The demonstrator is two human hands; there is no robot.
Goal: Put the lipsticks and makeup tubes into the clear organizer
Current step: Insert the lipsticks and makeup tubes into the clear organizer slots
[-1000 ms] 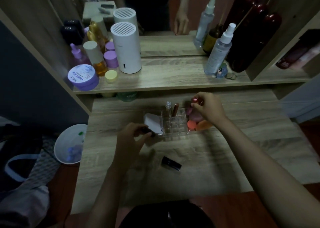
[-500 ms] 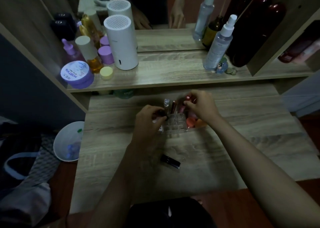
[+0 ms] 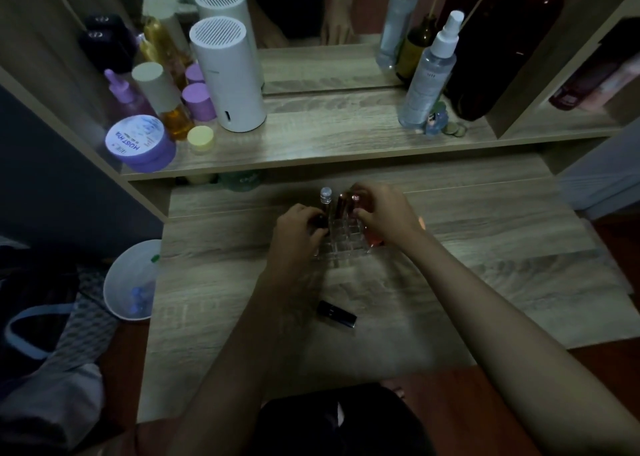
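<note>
Dim light, wood-grain vanity table point(image 3: 485, 247). Clear organizer point(image 3: 341, 244) sits mid-table, both hands at it. Left hand point(image 3: 298, 234) curled at the organizer's left side, fingers closed around a small dark tube point(image 3: 320, 220), probably a lipstick; too dark to be sure. Right hand point(image 3: 388, 215) at the right rear corner, thumb and fingers pinched on a red-capped tube point(image 3: 356, 202) standing upright. Two more tubes upright in the back row: a silver-capped one point(image 3: 326, 197) and a brown one point(image 3: 341, 204). One black lipstick point(image 3: 336, 313) lies flat on the table nearer the person, well apart from the organizer.
</note>
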